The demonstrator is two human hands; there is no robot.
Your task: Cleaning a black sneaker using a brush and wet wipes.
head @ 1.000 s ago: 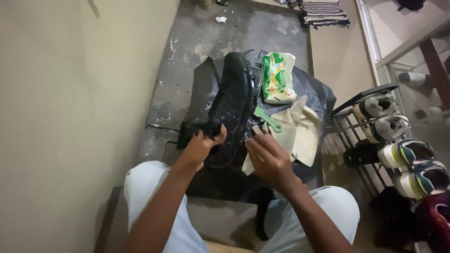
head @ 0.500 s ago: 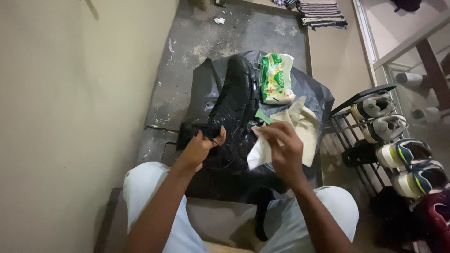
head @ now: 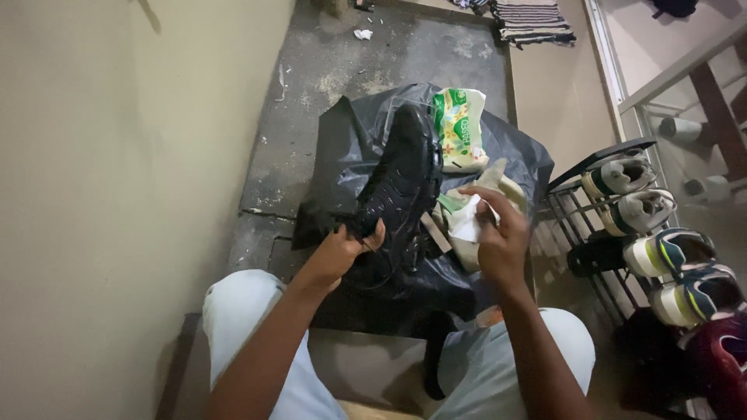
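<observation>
A black shoe [head: 401, 190] lies sole-up over a black plastic bag [head: 354, 152] on the concrete floor, ahead of the seated person's knees. The left hand [head: 342, 250] is clamped on its heel end. Just right of the shoe, the right hand [head: 498, 237] pinches a white wipe [head: 469, 225]. The one-ended grip could let the shoe twist or slip.

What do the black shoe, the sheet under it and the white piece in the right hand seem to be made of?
Black shoe: glossy synthetic or leather, judging by its sheen. Sheet: thin black plastic, crinkled and shiny. White piece in the right hand: soft cloth or tissue; unclear which.
</observation>
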